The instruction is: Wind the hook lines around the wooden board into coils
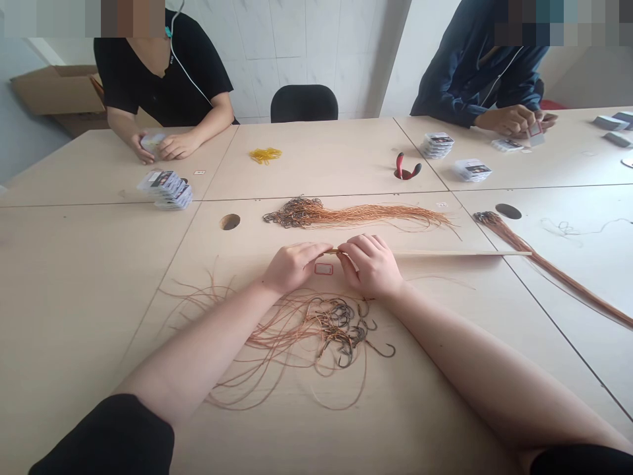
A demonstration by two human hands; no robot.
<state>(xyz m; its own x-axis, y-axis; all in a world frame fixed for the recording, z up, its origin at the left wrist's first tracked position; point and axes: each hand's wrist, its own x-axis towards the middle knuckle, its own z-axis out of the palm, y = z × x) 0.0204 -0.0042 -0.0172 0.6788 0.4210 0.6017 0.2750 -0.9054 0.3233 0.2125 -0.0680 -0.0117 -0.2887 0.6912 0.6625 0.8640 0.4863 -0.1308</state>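
Observation:
My left hand (295, 267) and my right hand (374, 266) meet above the table, fingers closed. Between their fingertips is a thin gold-coloured piece (333, 251); its ends are hidden, so its kind is unclear. A long pale thin stick (459, 253) reaches out to the right from behind my right hand; whether that hand grips it cannot be seen. Below my hands lies a loose pile of large fish hooks (346, 326) tied to orange-brown lines (267, 336) that fan out leftward under my left forearm. A small red-bordered label (324, 269) is on the table beneath my fingers.
Beyond lies a bundle of hooks with lines (366, 214); another bundle (558, 264) is at right. Red-handled pliers (406, 168), yellow pieces (266, 155) and stacked plastic packs (168, 189) sit farther off. Two people sit opposite, handling small packs. The table has round holes (230, 221).

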